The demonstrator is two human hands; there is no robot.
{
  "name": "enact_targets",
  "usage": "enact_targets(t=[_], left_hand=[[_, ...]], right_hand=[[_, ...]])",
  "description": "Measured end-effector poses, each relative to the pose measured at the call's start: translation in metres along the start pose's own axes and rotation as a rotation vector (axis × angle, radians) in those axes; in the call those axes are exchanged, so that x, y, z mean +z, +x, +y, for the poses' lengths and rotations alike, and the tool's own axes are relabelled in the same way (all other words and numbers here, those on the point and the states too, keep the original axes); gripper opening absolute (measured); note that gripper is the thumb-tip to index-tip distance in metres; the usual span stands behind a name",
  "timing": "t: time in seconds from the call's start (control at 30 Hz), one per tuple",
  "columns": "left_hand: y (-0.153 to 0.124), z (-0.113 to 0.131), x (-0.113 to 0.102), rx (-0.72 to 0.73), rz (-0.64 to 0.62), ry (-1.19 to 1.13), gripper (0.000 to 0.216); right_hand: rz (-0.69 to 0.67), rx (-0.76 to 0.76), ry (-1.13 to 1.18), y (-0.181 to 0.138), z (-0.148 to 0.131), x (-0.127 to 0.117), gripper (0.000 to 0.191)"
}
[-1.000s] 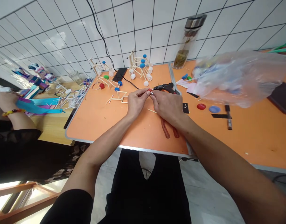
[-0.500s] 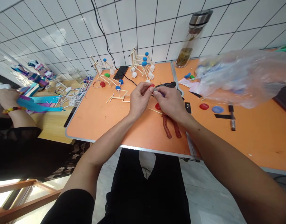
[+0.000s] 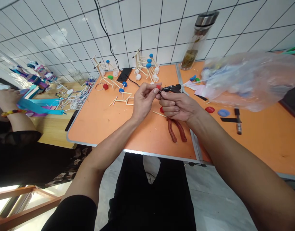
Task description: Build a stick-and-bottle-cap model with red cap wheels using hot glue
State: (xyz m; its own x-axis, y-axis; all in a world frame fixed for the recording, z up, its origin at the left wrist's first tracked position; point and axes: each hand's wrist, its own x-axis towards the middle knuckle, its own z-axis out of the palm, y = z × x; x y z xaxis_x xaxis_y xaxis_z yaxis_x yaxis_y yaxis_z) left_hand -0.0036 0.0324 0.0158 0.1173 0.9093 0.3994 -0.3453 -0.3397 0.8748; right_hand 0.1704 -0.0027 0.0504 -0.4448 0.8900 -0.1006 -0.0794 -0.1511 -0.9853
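Where left fingers (image 3: pixel 151 92) close, red cap (image 3: pixel 158 86) sits between fingertips.

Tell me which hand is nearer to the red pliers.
Right. The right hand hovers just over the red pliers; the left hand is farther away, up and left.

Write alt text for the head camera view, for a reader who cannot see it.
A person's left hand pinches a small red plastic cap close to the curled right hand above an orange table. Red-handled pliers lie beneath; wooden stick-and-cap models stand behind.
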Motion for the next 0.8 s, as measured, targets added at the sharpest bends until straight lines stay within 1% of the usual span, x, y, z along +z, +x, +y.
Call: enact_targets(t=[0.03, 0.07, 0.1, 0.17, 0.2, 0.23, 0.27, 0.3, 0.33, 0.4, 0.47, 0.5, 0.53, 0.57, 0.6, 0.63, 0.67, 0.73, 0.8], left_hand=[[0.001, -0.003, -0.002, 0.018, -0.004, 0.014, 0.038], [0.003, -0.007, -0.004, 0.028, -0.005, 0.029, 0.04], [0.004, -0.011, -0.005, 0.029, -0.006, 0.044, 0.043], [0.007, -0.018, -0.009, 0.007, -0.001, 0.073, 0.047], [0.007, -0.021, -0.01, -0.008, 0.008, 0.087, 0.048], [0.008, -0.023, -0.011, -0.021, 0.017, 0.099, 0.049], [0.008, -0.024, -0.012, -0.026, 0.022, 0.105, 0.049], [0.007, -0.024, -0.011, -0.022, 0.021, 0.106, 0.049], [0.007, -0.023, -0.011, -0.011, 0.012, 0.1, 0.049], [0.005, -0.019, -0.008, 0.024, -0.017, 0.083, 0.049], [0.003, -0.015, -0.006, 0.054, -0.036, 0.082, 0.048], [0.002, -0.014, -0.005, 0.065, -0.039, 0.094, 0.047], [0.002, -0.013, -0.005, 0.074, -0.038, 0.114, 0.046], [0.002, -0.013, -0.005, 0.083, -0.034, 0.141, 0.045], [0.002, -0.013, -0.005, 0.092, -0.03, 0.177, 0.044], [0.003, -0.014, -0.006, 0.103, -0.022, 0.221, 0.043], [0.003, -0.015, -0.007, 0.114, -0.014, 0.271, 0.042], [0.003, -0.016, -0.008, 0.131, 0.005, 0.373, 0.039], [0.002, -0.017, -0.009, 0.139, 0.023, 0.452, 0.039]], right_hand=[[0.021, -0.017, -0.013, 0.001, 0.002, 0.0, 0.038], [0.106, -0.062, -0.109, 0.001, 0.004, 0.003, 0.039], [0.232, -0.115, -0.278, 0.002, 0.007, 0.008, 0.039], [0.496, -0.192, -0.753, 0.001, 0.014, 0.02, 0.037], [0.582, -0.193, -0.983, 0.001, 0.016, 0.026, 0.037], [0.633, -0.182, -1.162, 0.0, 0.018, 0.03, 0.037], [0.66, -0.172, -1.264, -0.001, 0.019, 0.033, 0.038], [0.668, -0.175, -1.276, -0.001, 0.018, 0.034, 0.037], [0.651, -0.188, -1.193, -0.002, 0.018, 0.033, 0.036], [0.57, -0.213, -0.897, -0.001, 0.015, 0.026, 0.036], [0.433, -0.2, -0.606, 0.001, 0.013, 0.017, 0.041], [0.38, -0.196, -0.5, 0.002, 0.012, 0.014, 0.043], [0.353, -0.207, -0.444, 0.004, 0.013, 0.012, 0.045], [0.357, -0.233, -0.439, 0.005, 0.013, 0.011, 0.044], [0.382, -0.268, -0.475, 0.005, 0.014, 0.011, 0.042], [0.433, -0.299, -0.569, 0.006, 0.015, 0.013, 0.038], [0.497, -0.311, -0.716, 0.006, 0.017, 0.015, 0.035], [0.601, -0.272, -1.033, 0.004, 0.018, 0.022, 0.033], [0.645, -0.205, -1.265, 0.001, 0.019, 0.028, 0.037]])
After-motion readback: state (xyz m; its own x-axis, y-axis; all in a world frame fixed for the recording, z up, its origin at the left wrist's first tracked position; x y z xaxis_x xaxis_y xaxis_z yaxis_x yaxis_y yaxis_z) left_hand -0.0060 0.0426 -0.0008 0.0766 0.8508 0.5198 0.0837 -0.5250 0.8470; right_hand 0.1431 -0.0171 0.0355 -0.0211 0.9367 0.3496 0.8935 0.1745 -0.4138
